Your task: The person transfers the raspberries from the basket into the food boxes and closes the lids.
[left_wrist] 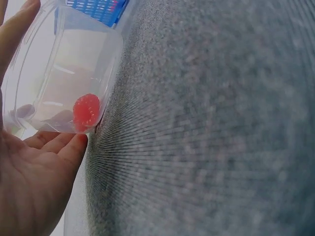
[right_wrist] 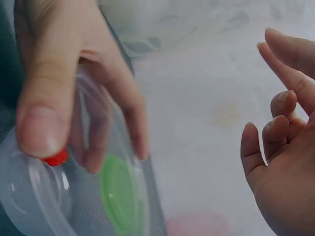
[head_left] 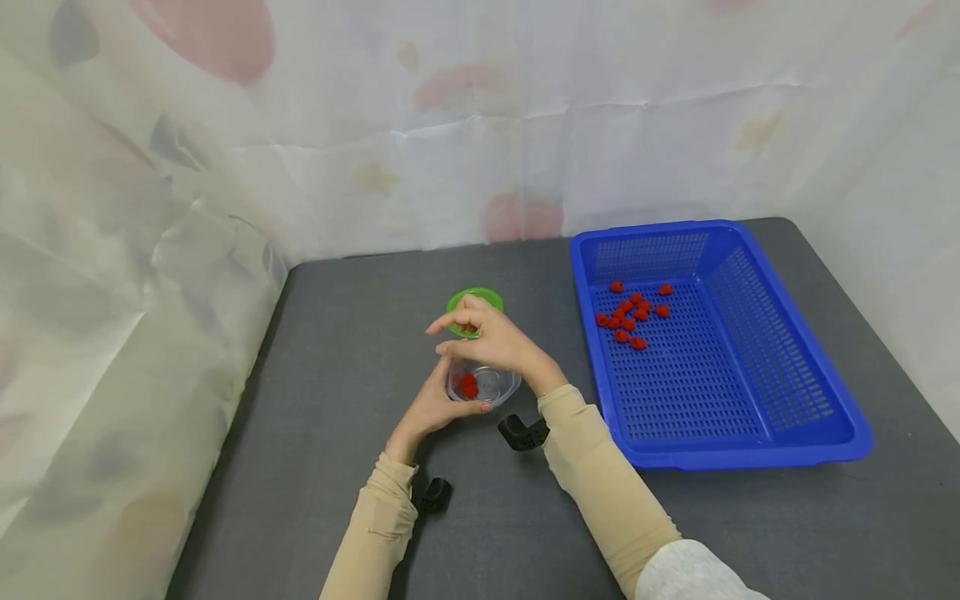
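Observation:
My left hand [head_left: 437,402] holds a clear plastic container [left_wrist: 54,73], its thumb and fingers around the side. Red raspberries [left_wrist: 86,112] lie in the container, close to the left hand's side; their exact number is hard to tell. Over the container's far rim hovers my right hand [head_left: 491,335], with nothing visible in its fingers. In the right wrist view the right hand [right_wrist: 288,137] has some fingers bent and others extended. Beyond the container a round green lid [head_left: 487,297] lies on the table, partly hidden by the right hand.
A large blue plastic basket [head_left: 738,450] stands to the right on the grey table [head_left: 345,350]. Several red raspberries [head_left: 628,323] are gathered in its left far part. A patterned white curtain [head_left: 450,167] hangs behind and to the left.

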The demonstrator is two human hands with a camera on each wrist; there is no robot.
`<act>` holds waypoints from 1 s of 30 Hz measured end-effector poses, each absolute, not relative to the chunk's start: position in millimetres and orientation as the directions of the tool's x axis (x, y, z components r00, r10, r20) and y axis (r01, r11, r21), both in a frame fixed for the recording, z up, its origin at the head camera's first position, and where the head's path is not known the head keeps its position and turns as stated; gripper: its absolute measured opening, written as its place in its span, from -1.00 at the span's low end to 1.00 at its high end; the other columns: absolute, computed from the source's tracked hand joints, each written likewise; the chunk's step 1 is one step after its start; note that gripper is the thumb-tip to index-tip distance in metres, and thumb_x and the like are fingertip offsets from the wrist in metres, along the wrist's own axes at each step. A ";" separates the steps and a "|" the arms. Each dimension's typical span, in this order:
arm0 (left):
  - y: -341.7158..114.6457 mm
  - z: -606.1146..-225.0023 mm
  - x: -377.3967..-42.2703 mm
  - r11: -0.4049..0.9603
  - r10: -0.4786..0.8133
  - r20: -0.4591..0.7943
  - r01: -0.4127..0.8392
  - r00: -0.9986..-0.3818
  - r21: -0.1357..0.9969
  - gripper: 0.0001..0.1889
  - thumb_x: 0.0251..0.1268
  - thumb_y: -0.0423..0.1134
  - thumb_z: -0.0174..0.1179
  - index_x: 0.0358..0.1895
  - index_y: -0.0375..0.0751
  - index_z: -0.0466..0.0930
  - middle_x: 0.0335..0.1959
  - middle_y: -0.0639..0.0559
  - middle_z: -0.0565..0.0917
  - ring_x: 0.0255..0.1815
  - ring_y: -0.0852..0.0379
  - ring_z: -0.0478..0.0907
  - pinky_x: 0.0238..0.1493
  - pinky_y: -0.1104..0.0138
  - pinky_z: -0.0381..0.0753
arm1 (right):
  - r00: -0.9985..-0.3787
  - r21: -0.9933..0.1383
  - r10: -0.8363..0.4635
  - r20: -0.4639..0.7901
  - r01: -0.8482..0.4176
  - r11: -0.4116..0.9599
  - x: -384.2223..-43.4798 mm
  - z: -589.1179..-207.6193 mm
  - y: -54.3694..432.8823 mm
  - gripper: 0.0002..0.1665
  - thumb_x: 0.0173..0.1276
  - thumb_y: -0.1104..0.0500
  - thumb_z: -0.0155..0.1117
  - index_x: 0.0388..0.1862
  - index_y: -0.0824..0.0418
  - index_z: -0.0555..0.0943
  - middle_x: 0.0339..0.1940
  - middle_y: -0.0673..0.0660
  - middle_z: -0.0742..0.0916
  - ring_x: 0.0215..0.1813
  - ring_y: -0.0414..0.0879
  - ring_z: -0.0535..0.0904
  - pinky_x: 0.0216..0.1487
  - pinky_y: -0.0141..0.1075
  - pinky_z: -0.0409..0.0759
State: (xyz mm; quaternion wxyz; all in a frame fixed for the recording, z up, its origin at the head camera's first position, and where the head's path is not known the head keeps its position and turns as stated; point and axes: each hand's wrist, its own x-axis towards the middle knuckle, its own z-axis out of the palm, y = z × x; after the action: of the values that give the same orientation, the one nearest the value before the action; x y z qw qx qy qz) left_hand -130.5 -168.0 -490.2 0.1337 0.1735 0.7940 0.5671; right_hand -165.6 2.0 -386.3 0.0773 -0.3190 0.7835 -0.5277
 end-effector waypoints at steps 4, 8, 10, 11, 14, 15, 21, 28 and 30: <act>-166.4 -489.1 -130.1 0.286 0.439 -0.006 0.133 -0.898 0.949 -0.01 -0.11 -0.12 0.47 0.39 0.32 0.01 0.38 0.13 0.27 0.37 -0.01 0.26 0.32 -0.01 0.26 | -0.768 -0.848 -0.597 0.231 -0.459 0.264 -161.6 -376.7 7.8 -0.71 0.24 0.12 0.29 -0.05 0.07 0.66 -0.34 0.01 0.45 -0.28 -0.14 0.28 -0.24 -0.39 0.28; -162.8 -472.7 -125.5 0.276 0.444 -0.025 0.111 -0.895 0.955 -0.04 -0.09 -0.20 0.46 0.39 0.22 0.04 0.36 0.04 0.29 0.35 -0.10 0.26 0.33 -0.02 0.24 | -0.772 -0.832 -0.588 0.241 -0.476 0.284 -156.8 -367.1 15.2 -0.70 0.22 0.08 0.32 -0.05 0.05 0.66 -0.29 0.01 0.50 -0.26 -0.15 0.30 -0.23 -0.37 0.32; -161.3 -464.4 -123.3 0.296 0.435 -0.048 0.092 -0.899 0.951 -0.03 -0.09 -0.23 0.46 0.40 0.17 0.03 0.36 -0.02 0.29 0.35 -0.13 0.25 0.34 -0.02 0.22 | -0.778 -0.832 -0.580 0.240 -0.473 0.290 -154.5 -362.9 19.3 -0.70 0.22 0.08 0.32 -0.05 0.04 0.65 -0.25 0.01 0.50 -0.26 -0.12 0.31 -0.23 -0.35 0.33; -161.4 -463.0 -123.0 0.315 0.424 -0.070 0.075 -0.903 0.946 -0.01 -0.09 -0.24 0.46 0.42 0.15 0.01 0.36 -0.06 0.28 0.35 -0.14 0.25 0.34 -0.02 0.22 | -0.781 -0.832 -0.576 0.239 -0.471 0.293 -153.5 -360.9 21.3 -0.70 0.23 0.08 0.31 -0.04 0.04 0.65 -0.25 0.01 0.50 -0.26 -0.09 0.32 -0.23 -0.34 0.33; -163.7 -473.1 -125.9 0.369 0.387 -0.102 0.053 -0.916 0.928 0.03 -0.11 -0.20 0.47 0.43 0.23 -0.03 0.36 -0.10 0.26 0.34 -0.13 0.25 0.33 -0.03 0.22 | -0.785 -0.833 -0.567 0.247 -0.471 0.289 -150.3 -354.5 28.0 -0.70 0.25 0.09 0.30 -0.02 0.06 0.64 -0.29 0.03 0.47 -0.27 0.06 0.34 -0.24 -0.32 0.31; -164.5 -477.2 -127.0 0.376 0.379 -0.107 0.047 -0.919 0.926 0.05 -0.12 -0.20 0.47 0.43 0.24 -0.04 0.37 -0.12 0.26 0.36 -0.13 0.25 0.33 -0.05 0.21 | -0.786 -0.831 -0.565 0.253 -0.476 0.290 -149.3 -352.4 30.2 -0.69 0.25 0.10 0.30 -0.02 0.07 0.64 -0.31 0.04 0.46 -0.27 0.09 0.34 -0.25 -0.32 0.30; -169.6 -487.7 -129.3 0.377 0.363 -0.089 0.059 -0.928 0.924 0.10 -0.14 -0.19 0.49 0.45 0.25 -0.10 0.37 -0.11 0.27 0.39 -0.08 0.24 0.36 -0.06 0.18 | -0.787 -0.827 -0.562 0.256 -0.479 0.295 -146.2 -342.0 45.8 -0.67 0.21 0.12 0.33 -0.01 0.06 0.64 -0.40 0.03 0.39 -0.36 -0.03 0.27 -0.29 -0.33 0.25; -173.6 -486.2 -128.1 0.394 0.363 -0.075 0.080 -0.929 0.916 0.14 -0.19 -0.08 0.51 0.47 0.10 -0.10 0.36 -0.10 0.30 0.40 -0.07 0.24 0.38 -0.08 0.14 | -0.809 -0.862 -0.558 0.186 -0.406 0.302 -147.0 -335.7 77.9 -0.64 0.23 0.10 0.32 0.03 0.06 0.61 -0.37 0.06 0.43 -0.36 -0.05 0.28 -0.30 -0.30 0.28; -175.5 -486.1 -127.6 0.398 0.361 -0.084 0.072 -0.929 0.915 0.14 -0.20 -0.08 0.51 0.47 0.09 -0.10 0.37 -0.09 0.30 0.41 -0.06 0.23 0.39 -0.07 0.13 | -0.821 -0.866 -0.548 0.161 -0.384 0.321 -147.3 -335.8 87.9 -0.64 0.23 0.09 0.32 0.03 0.03 0.61 -0.37 0.06 0.41 -0.35 -0.04 0.28 -0.29 -0.28 0.29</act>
State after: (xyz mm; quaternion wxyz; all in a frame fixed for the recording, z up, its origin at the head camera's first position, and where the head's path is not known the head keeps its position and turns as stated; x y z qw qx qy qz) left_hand -127.6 -175.5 -486.1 0.1358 0.1313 0.8249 0.5328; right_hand -147.3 87.9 -335.8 0.0812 -0.2882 0.8085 -0.5066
